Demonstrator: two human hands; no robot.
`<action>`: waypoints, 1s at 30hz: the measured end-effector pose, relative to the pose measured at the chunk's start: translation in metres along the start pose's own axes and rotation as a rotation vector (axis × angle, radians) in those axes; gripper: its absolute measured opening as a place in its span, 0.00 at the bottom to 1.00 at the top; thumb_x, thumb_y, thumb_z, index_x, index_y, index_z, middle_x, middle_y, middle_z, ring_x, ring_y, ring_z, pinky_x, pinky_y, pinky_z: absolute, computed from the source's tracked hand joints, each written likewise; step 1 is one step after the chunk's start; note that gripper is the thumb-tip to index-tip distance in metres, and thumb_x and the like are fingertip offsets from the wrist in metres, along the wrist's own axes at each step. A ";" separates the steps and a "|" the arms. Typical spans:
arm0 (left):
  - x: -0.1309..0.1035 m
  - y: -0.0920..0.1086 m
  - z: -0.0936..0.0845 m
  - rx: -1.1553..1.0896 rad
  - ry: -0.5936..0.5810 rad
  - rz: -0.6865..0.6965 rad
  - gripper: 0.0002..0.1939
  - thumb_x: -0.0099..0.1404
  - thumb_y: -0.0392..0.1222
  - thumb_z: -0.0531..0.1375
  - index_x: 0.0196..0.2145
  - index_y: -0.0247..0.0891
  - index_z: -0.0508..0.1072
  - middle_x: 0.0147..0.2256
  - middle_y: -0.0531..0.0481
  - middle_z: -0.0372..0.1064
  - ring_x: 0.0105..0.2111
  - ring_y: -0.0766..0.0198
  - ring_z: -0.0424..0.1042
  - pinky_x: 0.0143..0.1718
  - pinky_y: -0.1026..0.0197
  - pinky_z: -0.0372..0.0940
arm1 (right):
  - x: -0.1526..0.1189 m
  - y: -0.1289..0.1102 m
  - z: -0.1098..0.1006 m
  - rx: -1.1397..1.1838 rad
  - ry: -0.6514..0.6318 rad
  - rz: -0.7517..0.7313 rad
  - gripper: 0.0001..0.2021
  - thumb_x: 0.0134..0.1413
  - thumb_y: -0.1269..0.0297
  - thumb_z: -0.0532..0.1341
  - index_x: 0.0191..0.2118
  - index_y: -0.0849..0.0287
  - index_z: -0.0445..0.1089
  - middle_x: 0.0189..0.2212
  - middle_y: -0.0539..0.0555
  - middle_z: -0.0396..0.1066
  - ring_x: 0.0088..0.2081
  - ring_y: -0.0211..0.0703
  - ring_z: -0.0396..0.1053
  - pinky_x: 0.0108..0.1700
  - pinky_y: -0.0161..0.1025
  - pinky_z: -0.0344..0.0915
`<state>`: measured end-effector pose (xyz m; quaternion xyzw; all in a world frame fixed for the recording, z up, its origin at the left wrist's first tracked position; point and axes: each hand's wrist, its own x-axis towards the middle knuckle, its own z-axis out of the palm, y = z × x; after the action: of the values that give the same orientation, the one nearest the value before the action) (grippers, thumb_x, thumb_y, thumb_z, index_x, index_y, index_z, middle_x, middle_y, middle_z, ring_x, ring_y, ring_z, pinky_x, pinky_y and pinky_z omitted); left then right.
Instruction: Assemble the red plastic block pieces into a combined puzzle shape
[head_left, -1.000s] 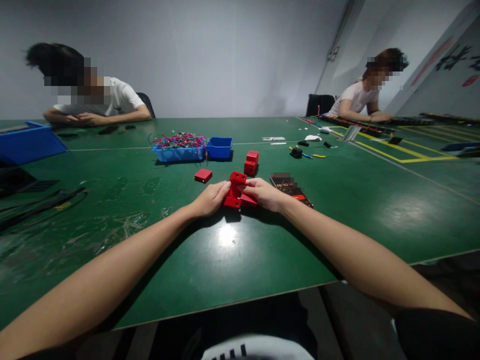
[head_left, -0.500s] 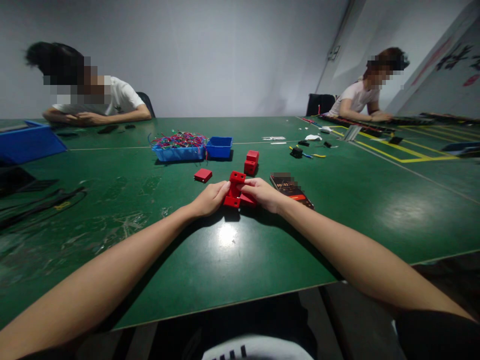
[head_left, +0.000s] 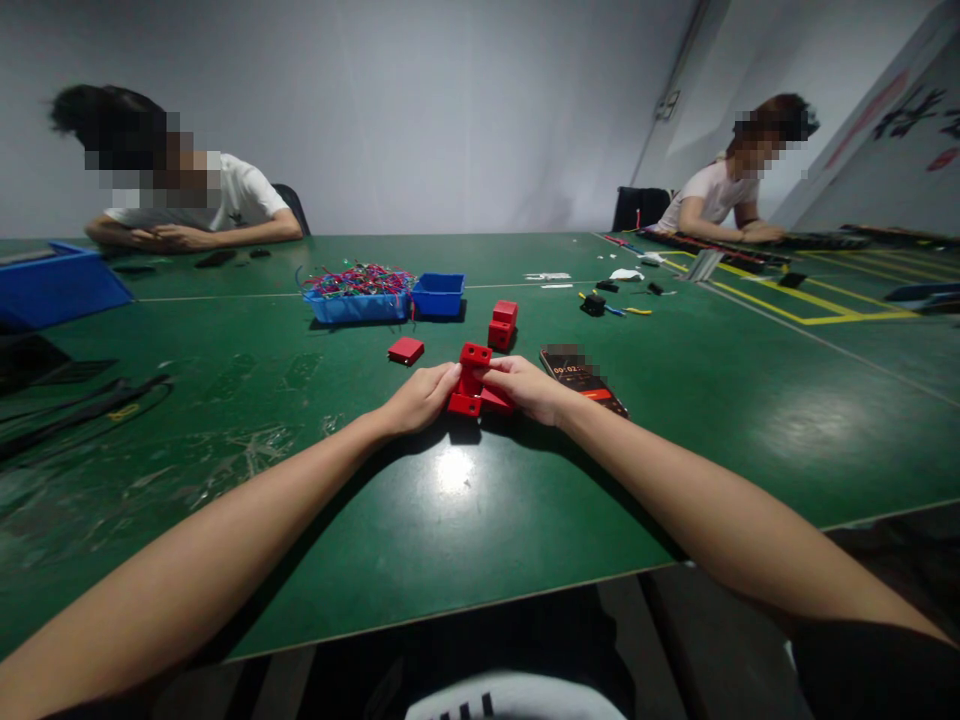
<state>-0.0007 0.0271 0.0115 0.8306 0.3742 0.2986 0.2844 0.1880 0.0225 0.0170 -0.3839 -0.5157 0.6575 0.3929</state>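
Note:
Both my hands hold a red block-shaped part with round holes (head_left: 472,380) just above the green table. My left hand (head_left: 421,397) grips its left side, thumb on the near face. On the other side, my right hand (head_left: 529,390) has its fingers closed at the part, and a red flap-like piece (head_left: 495,399) sticks out below them. Whether that flap is joined to the block I cannot tell. Behind my hands stands another red block (head_left: 502,325). A flat red square piece (head_left: 406,350) lies left of them.
A phone (head_left: 583,380) lies to the right of my right hand. Farther back are a blue bin of coloured wires (head_left: 360,305) and a smaller blue bin (head_left: 439,295). Pliers (head_left: 628,311) lie at the right. Black straps (head_left: 90,415) lie left. Two people sit across the table.

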 end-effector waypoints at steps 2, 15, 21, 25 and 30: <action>0.000 0.000 0.000 -0.004 0.000 0.001 0.25 0.71 0.53 0.41 0.36 0.32 0.70 0.31 0.48 0.68 0.31 0.61 0.65 0.37 0.60 0.61 | 0.000 0.000 0.000 0.007 -0.002 0.006 0.09 0.53 0.71 0.63 0.39 0.62 0.77 0.30 0.53 0.78 0.31 0.38 0.73 0.43 0.37 0.68; -0.001 0.001 0.000 0.000 -0.002 -0.001 0.24 0.71 0.53 0.41 0.34 0.34 0.69 0.30 0.49 0.66 0.31 0.62 0.63 0.35 0.61 0.60 | -0.001 0.000 0.000 0.023 -0.004 0.010 0.08 0.52 0.70 0.63 0.40 0.63 0.77 0.31 0.53 0.78 0.32 0.39 0.73 0.45 0.38 0.67; -0.001 0.002 -0.001 0.004 0.002 -0.003 0.24 0.71 0.53 0.41 0.32 0.35 0.67 0.28 0.50 0.65 0.29 0.63 0.62 0.34 0.61 0.60 | -0.001 -0.001 0.000 0.013 -0.001 0.012 0.08 0.52 0.69 0.64 0.39 0.62 0.77 0.31 0.53 0.78 0.32 0.39 0.73 0.45 0.38 0.68; 0.000 0.000 -0.001 -0.002 0.002 0.001 0.25 0.71 0.53 0.41 0.33 0.34 0.69 0.30 0.49 0.66 0.30 0.62 0.64 0.35 0.60 0.61 | 0.000 0.001 0.001 0.023 -0.013 0.003 0.08 0.52 0.69 0.64 0.39 0.62 0.77 0.31 0.53 0.78 0.32 0.39 0.74 0.46 0.38 0.67; 0.000 -0.001 -0.001 -0.001 -0.016 -0.005 0.26 0.71 0.53 0.40 0.37 0.33 0.70 0.33 0.47 0.69 0.33 0.60 0.66 0.38 0.59 0.62 | 0.000 0.001 0.001 0.022 -0.027 -0.008 0.09 0.52 0.69 0.64 0.39 0.62 0.77 0.32 0.53 0.78 0.33 0.39 0.74 0.46 0.38 0.67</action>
<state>-0.0016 0.0278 0.0111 0.8318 0.3739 0.2915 0.2888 0.1871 0.0221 0.0162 -0.3688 -0.5150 0.6667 0.3927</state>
